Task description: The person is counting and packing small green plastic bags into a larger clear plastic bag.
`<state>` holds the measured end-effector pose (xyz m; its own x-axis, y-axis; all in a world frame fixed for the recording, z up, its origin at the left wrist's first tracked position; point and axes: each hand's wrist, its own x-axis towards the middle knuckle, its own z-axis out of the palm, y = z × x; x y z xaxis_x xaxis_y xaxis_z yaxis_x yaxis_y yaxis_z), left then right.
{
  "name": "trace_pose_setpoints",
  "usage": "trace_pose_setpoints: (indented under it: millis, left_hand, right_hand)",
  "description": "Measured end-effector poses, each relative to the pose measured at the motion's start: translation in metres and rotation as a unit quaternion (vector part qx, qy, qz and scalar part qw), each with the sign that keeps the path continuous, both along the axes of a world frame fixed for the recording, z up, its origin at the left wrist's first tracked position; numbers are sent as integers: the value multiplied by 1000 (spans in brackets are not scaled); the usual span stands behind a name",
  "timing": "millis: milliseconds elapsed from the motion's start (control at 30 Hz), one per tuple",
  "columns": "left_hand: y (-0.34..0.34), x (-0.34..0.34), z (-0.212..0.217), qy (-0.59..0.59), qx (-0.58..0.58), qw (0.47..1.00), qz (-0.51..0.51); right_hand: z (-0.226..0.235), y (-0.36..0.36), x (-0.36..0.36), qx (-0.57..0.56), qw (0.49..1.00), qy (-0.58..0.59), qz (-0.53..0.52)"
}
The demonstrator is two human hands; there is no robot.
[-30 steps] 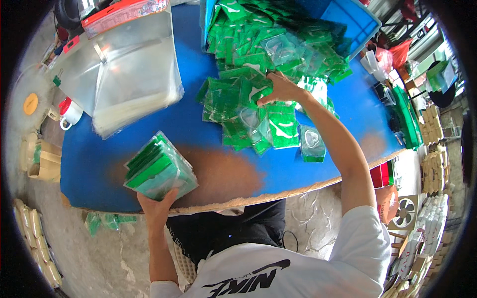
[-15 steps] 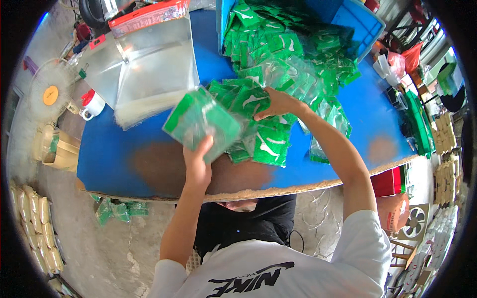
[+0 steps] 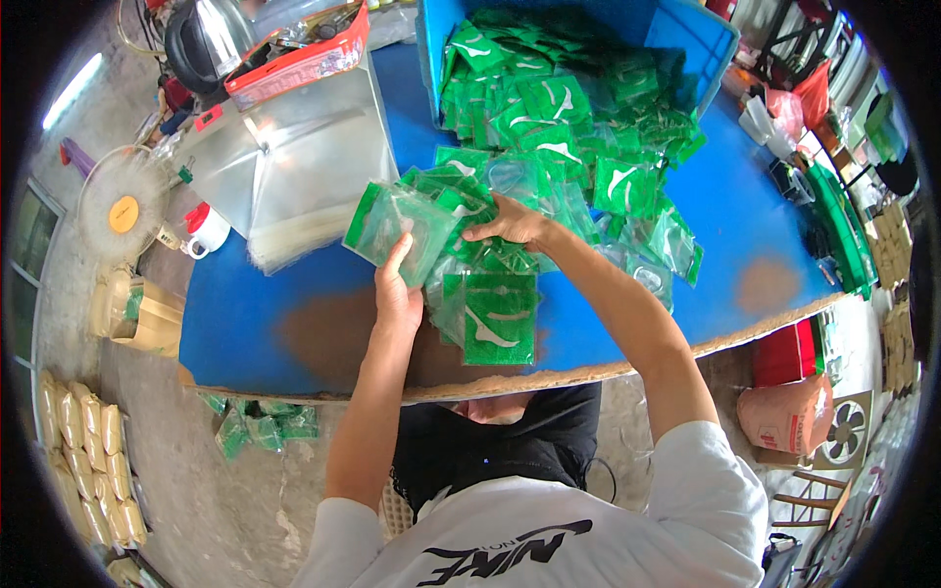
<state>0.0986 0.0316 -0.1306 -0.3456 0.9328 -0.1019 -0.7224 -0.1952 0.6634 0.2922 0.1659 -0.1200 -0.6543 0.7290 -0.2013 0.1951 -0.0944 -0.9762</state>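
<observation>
Several flat clear plastic packets with green cards (image 3: 387, 230) are gripped in my left hand (image 3: 398, 299), its thumb lying on the top one. Close by on the right, my right hand (image 3: 518, 223) is closed over green packets in the loose heap, thumb and fingers curled round their edges. Just what lies between those fingers is partly hidden. A green packet with white shapes (image 3: 502, 318) lies flat in front of the right hand. Behind, a big pile of the same packets (image 3: 549, 103) spills out of a blue plastic crate (image 3: 720, 64) lying on the table.
Clear plastic sheets or bags (image 3: 314, 147) lie stacked on the blue table (image 3: 235, 323), left of the heap. Beyond them are a red tray of odds and ends (image 3: 299, 64) and a kettle (image 3: 201, 44). A white and red mug (image 3: 206, 230) stands at the left edge, near a fan (image 3: 123, 211).
The packets in my left hand have come nearer my right hand, which has shifted slightly left and down over the heap. The view has moved a little.
</observation>
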Motion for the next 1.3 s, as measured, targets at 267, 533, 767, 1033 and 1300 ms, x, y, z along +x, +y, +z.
trace_pose_setpoints:
  millis: [267,533,767,1033,1300]
  left_hand:
    - [-88,-67,21,55,45,990,123]
    - [-134,-34,-7,278,-65,950,126]
    - [-139,-40,-16,301,-66,948,82]
    - [-138,-35,-6,342,-38,932,118]
    - [-132,-37,-15,287,-19,944,159]
  right_hand:
    - [51,2,27,-106,979,78,-155]
    - [170,64,91,356,926,0,-123]
    - [110,-7,122,728,595,-338,26]
    - [65,-54,136,524,780,-314,135]
    - [45,-155,21,592,769,-230,-74]
